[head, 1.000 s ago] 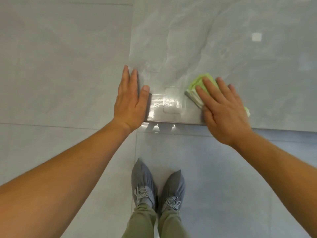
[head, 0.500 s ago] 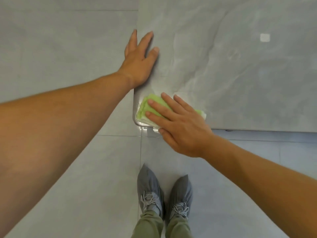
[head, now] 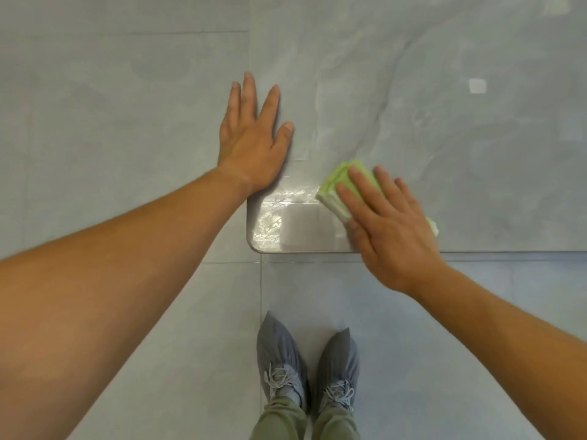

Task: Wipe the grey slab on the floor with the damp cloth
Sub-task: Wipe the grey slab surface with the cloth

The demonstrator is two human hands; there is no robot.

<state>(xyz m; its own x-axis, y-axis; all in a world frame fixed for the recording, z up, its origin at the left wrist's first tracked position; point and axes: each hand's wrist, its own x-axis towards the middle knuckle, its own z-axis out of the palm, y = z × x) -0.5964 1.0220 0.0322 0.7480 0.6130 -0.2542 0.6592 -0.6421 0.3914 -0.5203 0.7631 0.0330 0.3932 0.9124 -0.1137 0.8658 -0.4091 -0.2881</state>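
A: We're over pale grey floor tiles, with the grey slab filling the upper right of the frame.

B: Our right hand presses flat, fingers spread, on the one green cloth at the slab's near-left corner. Unwiped slab runs away to the right and up from it, its long edge lying across the frame.

A: Our left hand lies open on the slab's left edge, grasping nothing. Two hands, one cloth, one slab, two shoes below.
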